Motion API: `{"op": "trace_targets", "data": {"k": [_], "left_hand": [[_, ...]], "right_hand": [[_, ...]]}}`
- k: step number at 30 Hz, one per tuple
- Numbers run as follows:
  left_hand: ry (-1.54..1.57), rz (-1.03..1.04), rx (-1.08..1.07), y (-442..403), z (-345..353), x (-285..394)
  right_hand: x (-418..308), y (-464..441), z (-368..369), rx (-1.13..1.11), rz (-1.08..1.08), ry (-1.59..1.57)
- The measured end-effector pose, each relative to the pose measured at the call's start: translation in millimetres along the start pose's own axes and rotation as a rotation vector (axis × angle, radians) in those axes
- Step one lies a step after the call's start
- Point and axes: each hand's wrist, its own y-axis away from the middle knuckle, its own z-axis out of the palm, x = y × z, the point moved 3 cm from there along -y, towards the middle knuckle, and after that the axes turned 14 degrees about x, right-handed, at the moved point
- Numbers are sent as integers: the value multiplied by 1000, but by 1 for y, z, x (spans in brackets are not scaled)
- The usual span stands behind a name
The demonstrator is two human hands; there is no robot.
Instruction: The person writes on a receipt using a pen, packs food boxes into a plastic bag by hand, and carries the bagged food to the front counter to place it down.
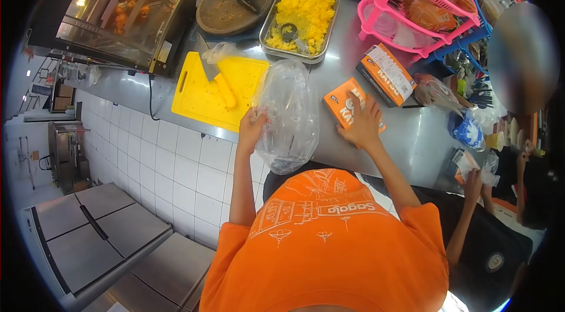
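My left hand (252,129) pinches the edge of a clear plastic bag (288,121), which hangs puffed out over the front edge of the steel counter. My right hand (363,121) lies across an orange and white food box (339,100), its fingers curled over the top; the underside is hidden. A second orange box (386,74) stands just behind it. Left of the bag is a yellow cutting board (194,97) with a yellow-handled knife (220,82) and a small crumpled plastic bag (219,52) by its back edge.
At the back are a stone mortar (215,15) with its pestle and a steel tray (335,18) of yellow food. A lit display warmer (118,12) stands left, a pink rack (376,3) right. A co-worker's hand (472,182) holds plastic at the right. Steel cabinets (94,224) stand lower left.
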Motion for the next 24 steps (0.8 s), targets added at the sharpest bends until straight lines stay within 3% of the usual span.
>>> {"op": "trace_targets", "data": {"k": [5,8,11,12,14,16,17,21,22,23,24], "left_hand": [[27,-23,-71,2,9,-2],[42,-17,-101,-8,15,-6],[2,-85,-153,-28,14,-34],[10,401,-216,-48,16,-57],[15,887,-279,-45,9,-61],[874,-248,-437,-30,-8,-46],[641,-163,-252,-24,-18,-39],[501,-256,-95,-34,-54,-27],[500,-262,-99,-32,-50,-27],[510,-171,-106,-21,-41,-12],[520,-73,-116,-13,-34,4]], "right_hand": [[4,-18,-10,-17,116,-48],[-31,-49,-69,149,-36,-93],[-119,-61,-95,178,-300,-412],[-143,-60,-87,198,-365,-529],[-175,-45,-44,258,-485,-756],[-179,-30,-3,183,-520,-742],[-182,-24,13,105,-558,-729],[-145,-15,30,-40,-608,-465],[-139,-15,29,-192,-645,-359],[-133,-12,28,-349,-679,-254],[-129,-9,24,-351,-674,-250]]}}
